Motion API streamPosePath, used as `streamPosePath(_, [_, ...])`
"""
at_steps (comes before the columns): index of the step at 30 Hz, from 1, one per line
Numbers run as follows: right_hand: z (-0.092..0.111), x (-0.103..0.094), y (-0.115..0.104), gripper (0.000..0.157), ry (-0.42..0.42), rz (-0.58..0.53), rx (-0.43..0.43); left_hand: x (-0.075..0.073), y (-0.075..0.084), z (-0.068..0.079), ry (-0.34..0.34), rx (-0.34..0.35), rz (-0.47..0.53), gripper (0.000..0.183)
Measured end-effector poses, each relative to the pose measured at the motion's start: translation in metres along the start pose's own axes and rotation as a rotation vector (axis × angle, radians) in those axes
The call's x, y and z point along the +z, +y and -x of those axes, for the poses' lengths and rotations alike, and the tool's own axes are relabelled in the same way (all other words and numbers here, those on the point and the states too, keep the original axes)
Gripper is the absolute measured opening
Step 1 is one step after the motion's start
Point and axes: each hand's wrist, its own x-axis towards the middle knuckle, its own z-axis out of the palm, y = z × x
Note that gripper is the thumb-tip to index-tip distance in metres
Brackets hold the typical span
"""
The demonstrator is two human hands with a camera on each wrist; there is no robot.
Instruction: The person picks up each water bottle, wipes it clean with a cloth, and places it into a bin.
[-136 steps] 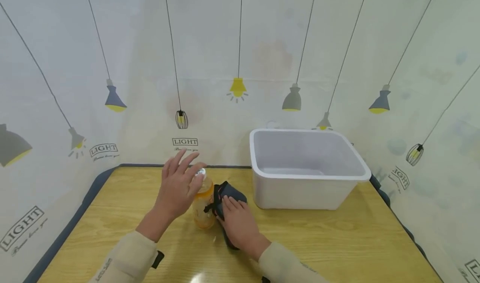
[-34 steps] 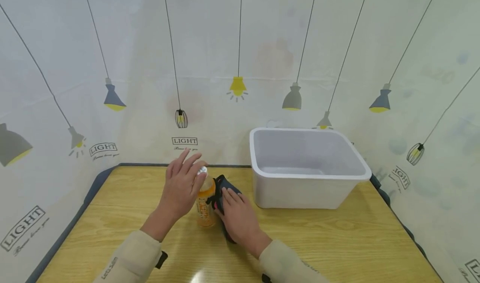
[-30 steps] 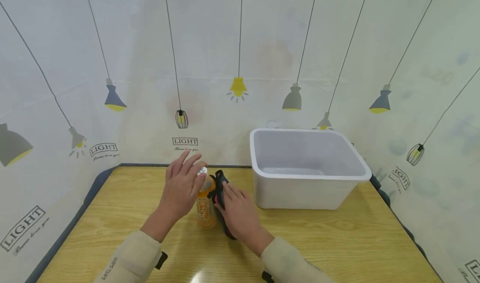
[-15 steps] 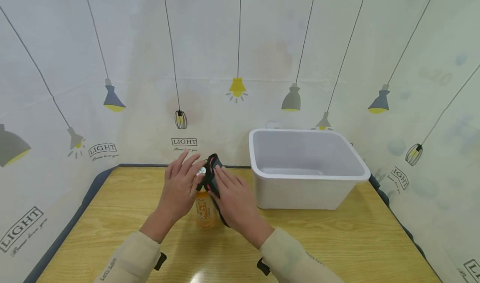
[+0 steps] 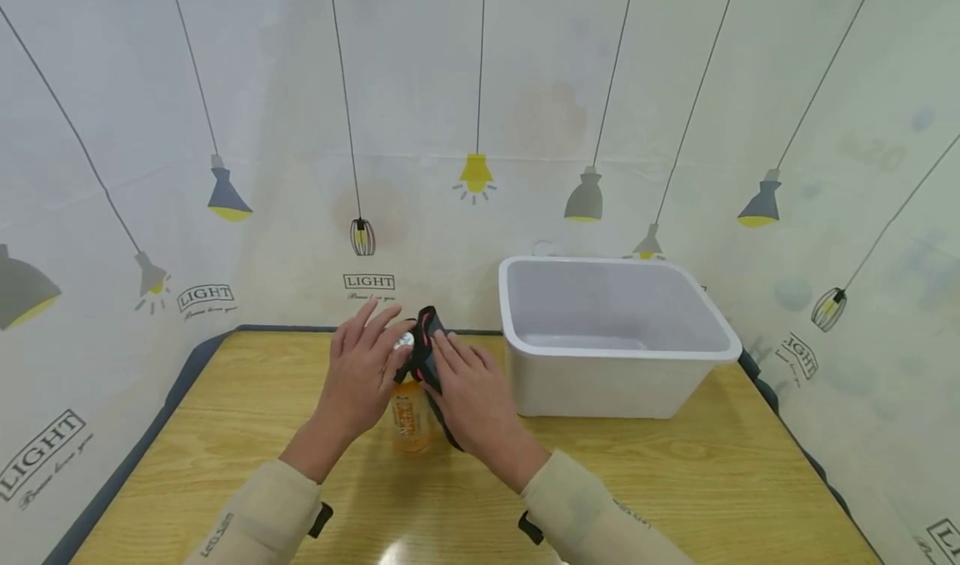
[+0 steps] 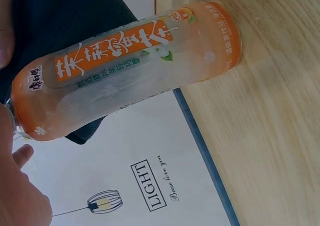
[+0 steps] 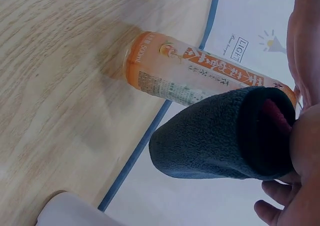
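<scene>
One left hand [image 5: 358, 375] and one right hand [image 5: 477, 400], two in all; two pale sleeves [image 5: 262, 502]; two small black wrist pieces [image 5: 322, 520]; one bottle [image 6: 130, 73] with one cap [image 5: 403, 341]; one dark fabric item [image 7: 200, 136]; one white bin [image 5: 603, 384]; one table [image 5: 675, 486]; nine printed lamps [image 5: 476, 168] (four grey, two blue, two caged, one yellow); eight printed cords [image 5: 482, 65]; at least five LIGHT labels [image 5: 368, 282], one cut off at the head view's right edge.

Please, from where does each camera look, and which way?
Head: on the person's head, facing forward and down at the table and bin; left hand, right hand and sleeves show.
Left wrist: worn there, facing the bottle; part of the left hand shows at left.
Right wrist: worn there, facing the dark cloth; part of the right hand shows at lower right.
Shared by both wrist views: bottle, dark cloth.
</scene>
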Motion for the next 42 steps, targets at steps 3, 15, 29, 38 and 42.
streamPosePath(3, [0.001,0.002,0.001,0.058,-0.005,0.007,-0.005,0.0,0.0,0.0,0.013,0.006,0.01,0.032])
streamPosePath(15, [0.02,0.03,-0.001,0.058,-0.115,0.078,-0.039,0.001,-0.001,0.0,-0.003,-0.021,0.043,0.033])
streamPosePath(29, [0.045,0.068,-0.016,0.056,-0.407,0.133,-0.027,0.002,0.001,0.0,0.006,-0.018,0.045,0.031])
streamPosePath(38, [0.046,0.076,-0.014,0.055,-0.41,0.149,-0.046,0.002,0.001,0.0,-0.004,-0.029,0.047,0.031])
streamPosePath(42, [0.043,0.07,-0.011,0.057,-0.391,0.116,-0.044,0.001,0.001,0.0,-0.019,-0.04,0.049,0.031])
